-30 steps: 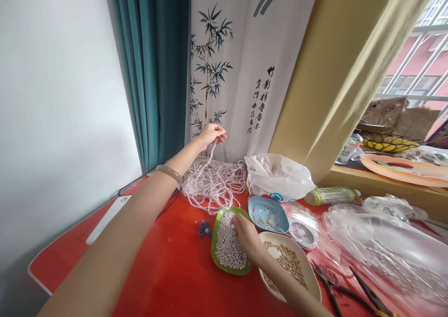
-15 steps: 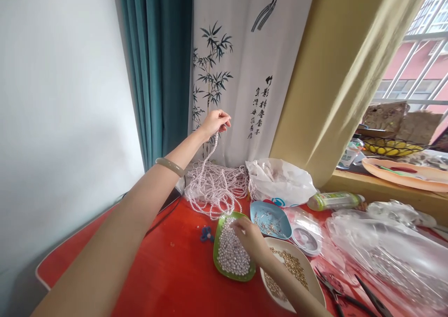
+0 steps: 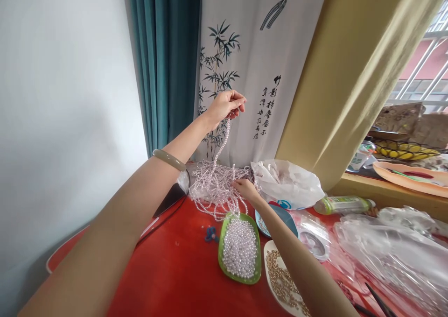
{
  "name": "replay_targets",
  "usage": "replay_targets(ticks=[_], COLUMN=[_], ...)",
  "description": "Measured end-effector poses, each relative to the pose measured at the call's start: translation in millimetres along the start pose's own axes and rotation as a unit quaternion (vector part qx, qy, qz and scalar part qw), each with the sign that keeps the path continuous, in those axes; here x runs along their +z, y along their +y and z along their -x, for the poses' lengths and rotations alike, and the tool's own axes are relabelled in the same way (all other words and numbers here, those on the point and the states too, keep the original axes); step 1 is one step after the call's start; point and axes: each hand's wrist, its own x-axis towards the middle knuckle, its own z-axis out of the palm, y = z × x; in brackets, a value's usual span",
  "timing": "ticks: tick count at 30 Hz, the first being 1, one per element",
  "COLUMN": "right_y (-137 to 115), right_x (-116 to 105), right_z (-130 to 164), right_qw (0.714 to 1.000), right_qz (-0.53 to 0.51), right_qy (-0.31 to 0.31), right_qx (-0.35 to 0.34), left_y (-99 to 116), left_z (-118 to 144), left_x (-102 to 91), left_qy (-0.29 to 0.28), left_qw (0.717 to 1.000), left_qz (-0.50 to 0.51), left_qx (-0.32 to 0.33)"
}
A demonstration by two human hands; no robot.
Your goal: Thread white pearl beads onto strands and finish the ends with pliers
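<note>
Calligraphy scroll, left hand lifting bead strand

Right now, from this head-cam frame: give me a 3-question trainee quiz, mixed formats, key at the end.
1. True or false: the left hand is raised and pinches a pearl bead strand that hangs down to the heap of strands.
2. Multiple choice: what does the green dish hold? A) gold beads B) loose white pearl beads C) pliers
3. Short answer: where is the right hand?

Key
1. True.
2. B. The gold beads lie in the white dish beside it.
3. On the heap of strands on the red table, beyond the green dish, just left of the white plastic bag.
</note>
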Motion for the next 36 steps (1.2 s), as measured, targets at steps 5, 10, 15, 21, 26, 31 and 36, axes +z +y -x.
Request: replay_targets(ticks=[5, 10, 15, 21, 26, 31, 36], right_y=[-10, -28, -36, -32, -33, -38, -43], right_x=[-8, -37, -58, -65, -74, -76, -66], right_z=[-16, -30, -36, -42, -52, -54, -57], right_qw=[0.992, 0.962, 0.933, 0.915, 0.892, 0.874, 0.874], right_qz=[-0.111, -0.262, -0.348, -0.393, -0.444, -0.482, -0.485], right_qy=[0.008, 0.055, 0.086, 0.088, 0.08, 0.04, 0.003], right_qx=[0.061, 0.048, 0.016, 0.022, 0.042, 0.049, 0.043], left_y=[-8, -28, -76, -140, -169, -176, -178], left_z=[10, 37, 69, 86, 85, 67, 50], left_x=[-19.5, -34.7, -23.9, 6.7, 7.8, 17.7, 65.0], left_qy=[0.027, -0.023, -0.102, -0.077, 0.013, 0.089, 0.079], left_qw=[0.999, 0.997, 0.985, 0.963, 0.931, 0.935, 0.956], left_qz=[0.014, 0.043, 0.036, -0.07, -0.18, -0.212, -0.159], left_qx=[-0.016, -0.057, -0.131, -0.247, -0.318, -0.269, -0.235])
